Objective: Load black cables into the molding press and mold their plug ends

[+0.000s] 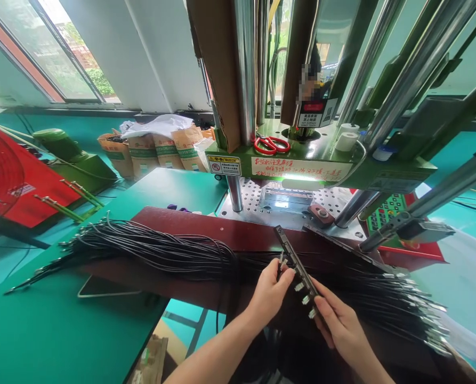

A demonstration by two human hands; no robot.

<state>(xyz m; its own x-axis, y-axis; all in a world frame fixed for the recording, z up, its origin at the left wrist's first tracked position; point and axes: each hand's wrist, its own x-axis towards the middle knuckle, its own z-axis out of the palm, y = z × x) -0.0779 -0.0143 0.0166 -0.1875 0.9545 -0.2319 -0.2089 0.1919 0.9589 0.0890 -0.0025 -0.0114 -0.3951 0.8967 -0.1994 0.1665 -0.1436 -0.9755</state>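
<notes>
My right hand (339, 320) grips the lower end of a long dark metal bar (289, 246), which slants up and away from me. Several small silver connectors (306, 300) stick out along the bar's left side. Beside them, my left hand (270, 288) pinches a small metal-ended connector (283, 262) close to the bar; whether it touches the bar I cannot tell. Under and behind my hands, a bundle of black cables (169, 249) lies across a dark red board (190, 223). Their silver connector ends (417, 306) fan out at the right.
A green press (401, 173) stands ahead, with a perforated metal bed (248, 200) and red-handled scissors (270, 144) on its upper plate. A green table (41, 330) extends left. Paper sacks (166, 152) and a red machine (17, 176) are farther back. A button panel (387, 213) sits right.
</notes>
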